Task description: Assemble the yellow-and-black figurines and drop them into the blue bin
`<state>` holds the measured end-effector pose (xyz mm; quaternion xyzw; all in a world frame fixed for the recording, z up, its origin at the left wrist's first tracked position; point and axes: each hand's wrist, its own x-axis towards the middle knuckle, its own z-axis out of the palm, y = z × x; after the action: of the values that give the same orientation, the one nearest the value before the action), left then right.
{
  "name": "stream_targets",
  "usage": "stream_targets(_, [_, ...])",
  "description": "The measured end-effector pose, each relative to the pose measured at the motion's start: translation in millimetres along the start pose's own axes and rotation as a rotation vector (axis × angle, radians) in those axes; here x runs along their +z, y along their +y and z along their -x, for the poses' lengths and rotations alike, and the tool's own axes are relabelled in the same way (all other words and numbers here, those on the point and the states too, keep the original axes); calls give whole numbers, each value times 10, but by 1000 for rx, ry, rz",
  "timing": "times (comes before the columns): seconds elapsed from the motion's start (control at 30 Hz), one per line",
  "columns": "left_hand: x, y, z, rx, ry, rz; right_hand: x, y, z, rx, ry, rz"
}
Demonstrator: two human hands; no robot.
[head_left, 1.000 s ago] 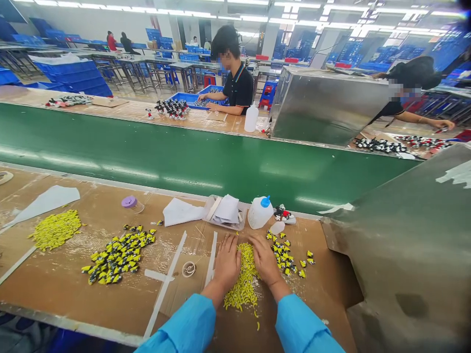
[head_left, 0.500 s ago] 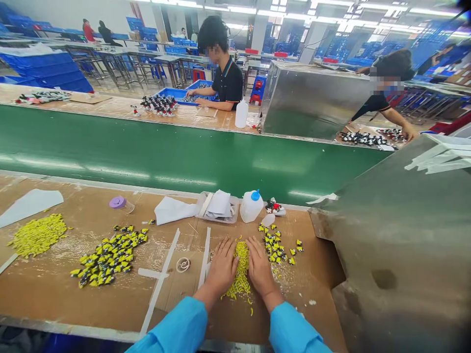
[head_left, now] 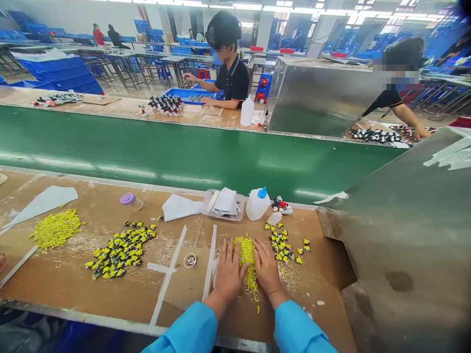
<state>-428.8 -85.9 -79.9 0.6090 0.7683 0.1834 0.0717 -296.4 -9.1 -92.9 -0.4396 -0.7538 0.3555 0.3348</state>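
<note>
Small yellow curved pieces (head_left: 247, 255) lie in a long heap on the cardboard-covered table, between my two hands. My left hand (head_left: 228, 269) rests flat along the heap's left side, fingers stretched forward. On the other side my right hand (head_left: 267, 267) lies with its fingers extended, its inner edge against the pieces. A few pieces trail off toward me below the heap. Just right of my right hand is a cluster of black-and-yellow parts (head_left: 281, 245). Left of my left hand, a small round clear dish (head_left: 190, 261) stands on the cardboard.
Farther left are a bigger black-and-yellow pile (head_left: 121, 250) and a yellow pile (head_left: 57, 229). A white bottle with a blue cap (head_left: 258, 203) and a plastic tray (head_left: 224, 206) stand behind my hands. A metal box (head_left: 408, 235) bounds the right. A green conveyor belt (head_left: 184, 152) runs beyond.
The view has shifted slightly, so the table appears farther right. My hands stay alongside the heap, which looks narrower at its near end. Across the belt, a co-worker's hand has risen from the blue tray.
</note>
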Motion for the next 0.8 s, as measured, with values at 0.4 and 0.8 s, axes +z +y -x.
stream_targets(0.4, [70, 230, -193, -334, 228, 866, 472, -350, -26, 417, 230, -483])
stream_targets(0.8, [-123, 215, -384, -902, 212, 1641, 626, -706, -205, 725, 329, -1073])
